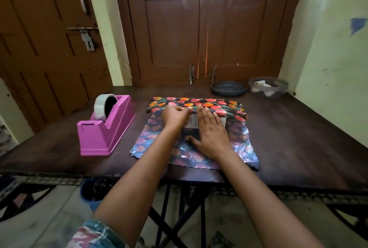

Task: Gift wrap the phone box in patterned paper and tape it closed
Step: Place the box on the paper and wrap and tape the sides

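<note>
A sheet of patterned paper [235,140] with red and orange fruit lies on the dark table [298,148], its shiny underside up near me. Its far edge is folded over the phone box [192,123], of which only a white strip with print shows between my hands. My left hand [175,115] pinches the folded paper edge on top of the box. My right hand [211,134] lies flat with straight fingers, pressing the box and the paper fold. A pink tape dispenser [103,128] with a clear tape roll [104,108] stands to the left.
A dark round tray [228,88] and a grey bowl [267,87] with small items sit at the table's far right, against brown double doors. The table's front edge runs just below the paper. A yellow wall stands close on the right.
</note>
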